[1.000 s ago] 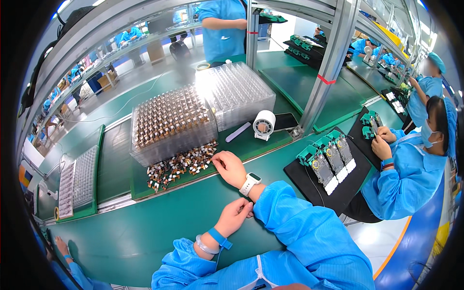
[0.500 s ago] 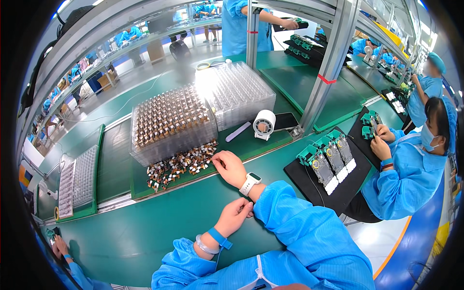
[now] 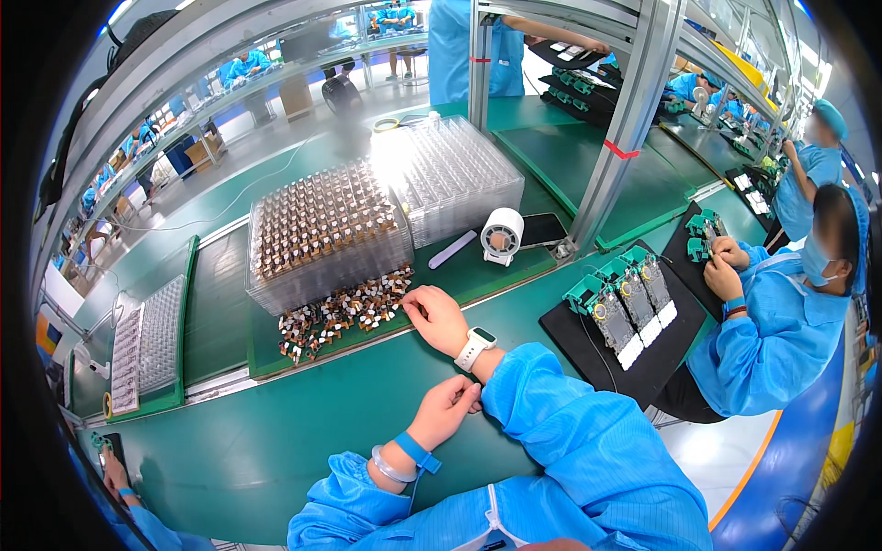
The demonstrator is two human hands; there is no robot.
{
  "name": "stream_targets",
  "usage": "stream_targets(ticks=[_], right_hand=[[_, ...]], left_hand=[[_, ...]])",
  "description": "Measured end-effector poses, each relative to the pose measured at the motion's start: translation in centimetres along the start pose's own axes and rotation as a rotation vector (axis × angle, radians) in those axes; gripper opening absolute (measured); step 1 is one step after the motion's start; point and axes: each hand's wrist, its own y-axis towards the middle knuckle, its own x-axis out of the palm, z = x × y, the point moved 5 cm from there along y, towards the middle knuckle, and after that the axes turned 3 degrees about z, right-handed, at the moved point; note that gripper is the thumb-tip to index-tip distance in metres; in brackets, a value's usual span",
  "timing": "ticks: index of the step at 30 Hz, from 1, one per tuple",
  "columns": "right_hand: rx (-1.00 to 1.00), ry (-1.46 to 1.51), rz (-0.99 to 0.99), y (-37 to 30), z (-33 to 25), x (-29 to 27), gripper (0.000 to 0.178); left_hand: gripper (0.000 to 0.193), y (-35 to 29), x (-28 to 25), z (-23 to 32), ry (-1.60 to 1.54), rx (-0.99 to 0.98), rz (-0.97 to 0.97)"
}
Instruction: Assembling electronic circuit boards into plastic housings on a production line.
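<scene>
**A co-worker's arm (image 3: 565, 35) has swung farther right, well behind the heap of small parts (image 3: 342, 315); the right hand (image 3: 439, 321) and left hand (image 3: 443, 410) have not moved**

Far left of the heap, trays (image 3: 160, 335) lie on the tabletop (image 3: 239, 459). Directly behind the heap stands a filled tray stack (image 3: 331, 266), with small white-and-brown pieces set in rows on top. The heap itself lies loose against the stack's front.

At the heap's right edge, the right hand rests with its fingers bent and the thumb a little apart; whether they touch or pinch a part, I cannot tell. The left hand, in front and to the right of the heap, is loosely curled by the right sleeve; its palm is hidden, so I cannot tell whether it holds anything.

The step in hand looks like a pause beside the heap. Picking from it would call for a slight leftward shift of the right fingertips and a light pinch.

Farther right of the heap are a clear tray stack (image 3: 459, 207), a white fan (image 3: 503, 236) and a black mat (image 3: 602, 367) bearing circuit boards (image 3: 634, 303).
</scene>
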Motion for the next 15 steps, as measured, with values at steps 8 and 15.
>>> stream_targets(ticks=[8,15], right_hand=[[0.111,0.221,0.162,-0.1,0.5,-0.6,0.007],[0.192,-0.037,0.366,1.0,5.3,-5.6,0.009]], left_hand=[[0.018,-0.1,0.0,-0.2,-0.052,0.001,-0.002],[0.019,0.0,0.2,-0.6,-0.066,-0.003,-0.017]])
